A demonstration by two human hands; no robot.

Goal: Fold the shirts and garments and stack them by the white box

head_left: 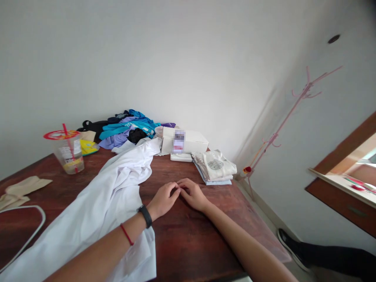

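Observation:
My left hand (pixel 165 199), with a black band on its wrist and a red string behind it, rests on the dark wooden table (pixel 188 243). Opposite it lies my right hand (pixel 194 195), and the fingertips of both meet or nearly meet. Fingers on each hand are loosely bent with thumbs apart, and nothing shows in either. A rumpled white garment (pixel 108 196) stretches diagonally beneath my left forearm, from the near left edge up to the box. To the right beyond my hands, light folded clothes (pixel 216 166) are stacked.
A white box (pixel 194 141) stands at the back, with a blurred phone-like item (pixel 179 141) before it. Coloured clothes (pixel 129 127) pile up at back left, near a plastic cup (pixel 69 154). A pink coat rack (pixel 282 125) and another person's leg (pixel 331 252) are right of the table.

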